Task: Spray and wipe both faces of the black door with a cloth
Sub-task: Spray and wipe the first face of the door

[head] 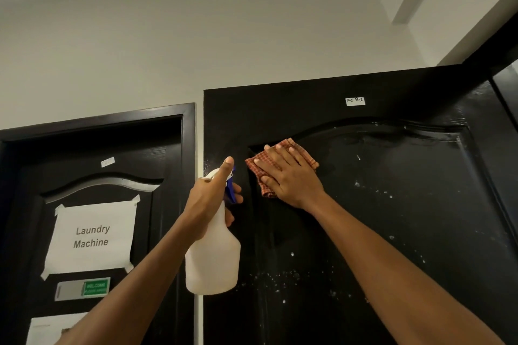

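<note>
L hand [208, 199] w/ spray bottle [212, 258], "Laundry Machine" sign [91, 237] beside

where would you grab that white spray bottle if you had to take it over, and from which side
Probably the narrow neck of the spray bottle, just under the blue trigger, where the left hand grips it now. It hangs upright and the body below widens, so the neck suits curled fingers. Come from the left: the black door lies close on the right.

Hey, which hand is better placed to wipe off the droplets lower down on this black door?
The right hand. It already presses the checked cloth flat on the door, just above the droplets. The left hand is occupied gripping the spray bottle.
</note>
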